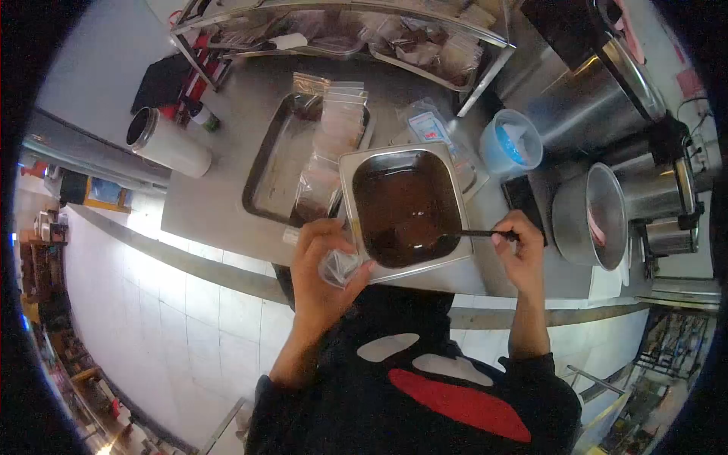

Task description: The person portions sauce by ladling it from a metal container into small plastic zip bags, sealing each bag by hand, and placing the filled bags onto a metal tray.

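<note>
A square steel pan (350, 178) of dark brown liquid stands at the counter's front edge. At its lower left corner, my left hand (322, 262) has its fingers wrapped round a small clear plastic bag (340, 267), whose mouth looks open. From the right, my right hand (522, 246) pinches the dark handle of a utensil (485, 233); the far end dips into the liquid and is hidden there. Beside the pan on the left, a shallow steel tray (262, 182) carries a row of overlapping flat clear packets (341, 121).
A metal rack (341, 6) with trays of packets spans the back. Left stands a white cylinder (171, 148). On the right are a clear plastic tub (497, 159), a dark flat object (523, 199), a large metal bowl (569, 216) and steel pots (652, 186).
</note>
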{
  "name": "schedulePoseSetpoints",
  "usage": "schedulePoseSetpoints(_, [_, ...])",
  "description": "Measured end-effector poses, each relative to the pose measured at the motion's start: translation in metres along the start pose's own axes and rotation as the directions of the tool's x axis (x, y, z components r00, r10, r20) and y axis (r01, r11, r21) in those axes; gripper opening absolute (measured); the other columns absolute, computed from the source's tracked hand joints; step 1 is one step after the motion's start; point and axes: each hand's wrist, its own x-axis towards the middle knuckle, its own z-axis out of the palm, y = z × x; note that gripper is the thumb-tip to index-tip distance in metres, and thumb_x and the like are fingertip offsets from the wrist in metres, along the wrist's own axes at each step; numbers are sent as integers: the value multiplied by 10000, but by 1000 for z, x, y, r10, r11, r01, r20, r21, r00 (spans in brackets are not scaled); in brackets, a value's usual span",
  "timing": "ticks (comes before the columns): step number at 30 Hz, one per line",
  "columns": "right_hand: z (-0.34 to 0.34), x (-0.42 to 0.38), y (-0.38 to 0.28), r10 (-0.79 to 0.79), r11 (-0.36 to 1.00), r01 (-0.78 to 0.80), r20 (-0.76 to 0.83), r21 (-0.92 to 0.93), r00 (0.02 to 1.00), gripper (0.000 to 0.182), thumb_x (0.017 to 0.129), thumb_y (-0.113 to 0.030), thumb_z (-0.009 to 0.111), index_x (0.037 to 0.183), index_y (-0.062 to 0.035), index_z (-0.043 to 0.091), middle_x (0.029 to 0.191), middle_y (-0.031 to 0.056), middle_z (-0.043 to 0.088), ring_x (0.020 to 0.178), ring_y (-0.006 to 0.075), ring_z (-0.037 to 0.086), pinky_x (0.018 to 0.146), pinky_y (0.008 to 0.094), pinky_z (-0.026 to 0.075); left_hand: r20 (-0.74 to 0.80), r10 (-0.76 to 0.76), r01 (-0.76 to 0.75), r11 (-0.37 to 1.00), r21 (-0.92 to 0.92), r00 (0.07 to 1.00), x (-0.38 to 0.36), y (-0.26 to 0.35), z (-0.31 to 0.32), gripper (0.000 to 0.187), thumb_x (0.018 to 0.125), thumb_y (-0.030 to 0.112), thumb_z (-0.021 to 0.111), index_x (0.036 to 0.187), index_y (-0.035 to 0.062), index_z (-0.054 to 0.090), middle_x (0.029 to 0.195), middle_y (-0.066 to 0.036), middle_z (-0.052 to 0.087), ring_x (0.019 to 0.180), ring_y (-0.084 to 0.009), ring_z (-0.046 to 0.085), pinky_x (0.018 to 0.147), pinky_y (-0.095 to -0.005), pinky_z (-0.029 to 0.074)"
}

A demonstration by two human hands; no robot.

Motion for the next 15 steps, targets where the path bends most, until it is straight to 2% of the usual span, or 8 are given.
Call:
schedulePoseSetpoints(2, [-2,6,-9,7,998,-4,-52,64,999,121,776,-53,715,849,-24,623,755,54,566,708,154,524,627,303,408,1,63,-63,998,19,998,4,0,0,350,663,70,846,896,60,585,1046,-135,568,1075,-305,570,900,-400,462])
schedulePoseSetpoints(5, [0,9,-13,-18,999,20,-74,27,997,104,784,-58,709,839,-23,627,750,50,560,704,151,521,623,291,408,-8,60,-60,998,0,998,7,3,1,348,668,62,839,896,60,577,1057,-135,565,1054,-302,571,898,-394,457])
schedulePoseSetpoints(8, [3,7,-6,-38,995,37,-10,-91,999,96,795,-63,706,832,-22,628,747,46,557,700,146,519,618,277,408,-17,110,-110,994,-2,994,9,-2,2,347,670,53,833,900,63,574,1046,-134,558,1029,-297,572,881,-385,458])
schedulePoseSetpoints(11, [0,8,-5,-71,996,71,-7,-53,997,91,863,-84,672,864,-22,604,807,34,517,669,94,454,591,243,355,-10,99,-99,995,-32,995,12,3,4,341,667,46,831,895,68,579,1027,-135,555,1015,-291,571,859,-386,461])
schedulePoseSetpoints(14, [-6,15,-27,-34,999,37,-124,22,992,85,790,-40,695,830,-28,621,758,51,568,683,150,515,599,275,398,0,105,-105,994,-17,994,19,10,7,334,670,45,826,896,71,583,1014,-132,553,1002,-285,567,851,-388,460])
schedulePoseSetpoints(15, [-7,15,-26,-69,998,70,-118,6,991,75,808,-39,686,834,-25,617,765,35,547,665,121,483,581,256,369,1,102,-101,994,-33,995,21,10,8,334,666,49,825,896,73,584,1010,-123,555,1004,-281,569,873,-388,453])
